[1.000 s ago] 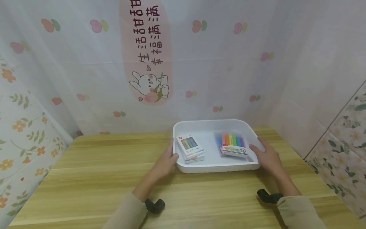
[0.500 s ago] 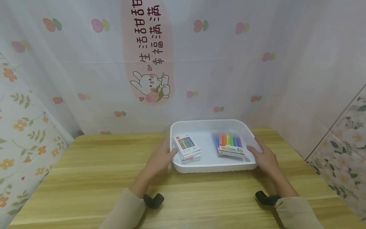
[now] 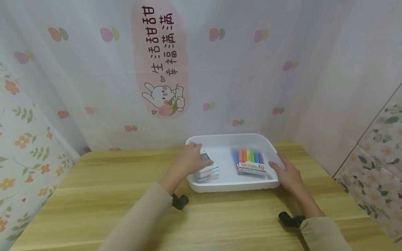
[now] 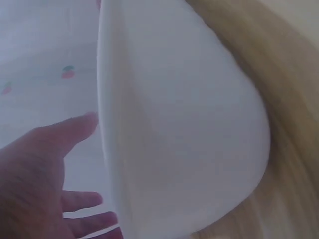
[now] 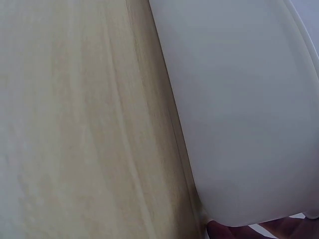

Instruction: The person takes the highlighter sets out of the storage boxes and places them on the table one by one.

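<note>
A white plastic tray (image 3: 224, 187) stands towards the back of the wooden table. Its left side holds a small stack of white boxes (image 3: 208, 174), the top one with a window. My left hand (image 3: 187, 161) reaches over the left rim above this stack, thumb and fingers spread and partly covering it. The left wrist view shows these fingers (image 4: 82, 199) apart beside the tray's outer wall. On the right, my right hand (image 3: 288, 176) grips the tray's side, thumb over the rim. Clear packs of rainbow-coloured sticks (image 3: 251, 161) lie in the tray's right half.
The wooden table (image 3: 125, 209) reaches well left of the tray and in front of it. A white printed curtain (image 3: 232, 76) hangs close behind the tray. Floral cloth (image 3: 377, 157) borders the right side. A black curved wrist piece (image 3: 180, 201) sits at my left cuff.
The tray has shifted slightly left. My left hand has let go of the tray's left side and moved in over the white boxes. My right hand keeps its grip on the tray.
</note>
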{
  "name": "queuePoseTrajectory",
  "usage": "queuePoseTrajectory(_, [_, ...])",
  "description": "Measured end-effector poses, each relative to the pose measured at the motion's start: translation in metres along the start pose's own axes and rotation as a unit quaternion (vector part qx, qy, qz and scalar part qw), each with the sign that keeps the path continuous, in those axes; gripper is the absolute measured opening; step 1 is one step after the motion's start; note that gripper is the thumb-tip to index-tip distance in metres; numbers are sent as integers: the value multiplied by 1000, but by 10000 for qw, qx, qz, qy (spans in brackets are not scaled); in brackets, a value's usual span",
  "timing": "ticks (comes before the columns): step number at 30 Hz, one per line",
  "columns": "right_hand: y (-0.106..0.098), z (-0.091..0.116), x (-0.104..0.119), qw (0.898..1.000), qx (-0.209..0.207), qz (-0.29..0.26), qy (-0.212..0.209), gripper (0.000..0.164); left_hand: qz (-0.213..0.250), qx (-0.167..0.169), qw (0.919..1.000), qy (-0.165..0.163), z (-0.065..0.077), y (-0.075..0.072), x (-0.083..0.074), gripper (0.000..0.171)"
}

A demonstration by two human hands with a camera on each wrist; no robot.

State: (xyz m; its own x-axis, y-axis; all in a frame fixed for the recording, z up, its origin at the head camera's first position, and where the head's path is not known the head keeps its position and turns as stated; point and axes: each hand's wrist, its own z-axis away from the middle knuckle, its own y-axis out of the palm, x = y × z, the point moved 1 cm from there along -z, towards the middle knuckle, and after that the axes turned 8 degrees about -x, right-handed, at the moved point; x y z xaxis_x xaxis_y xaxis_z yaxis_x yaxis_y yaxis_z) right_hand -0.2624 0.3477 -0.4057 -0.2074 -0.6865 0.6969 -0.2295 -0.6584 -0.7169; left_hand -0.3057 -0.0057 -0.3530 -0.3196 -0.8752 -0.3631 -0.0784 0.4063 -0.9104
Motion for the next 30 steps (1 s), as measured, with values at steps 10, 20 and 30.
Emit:
queuePoseTrajectory(10, [1, 1, 2, 10000, -57, -43, -13, 83, -704, 670, 9952, -154, -20, 7, -2, 100])
queuePoseTrajectory(20, [-1, 2, 1, 9999, -77, 84, -17, 82, -1294, 1336, 9820, -322, -24, 12, -6, 117])
queuePoseTrajectory(30, [-1, 1, 1, 9999, -84, 92, -16, 82, -1534, 1417, 9779, -83, -28, 12, -7, 98])
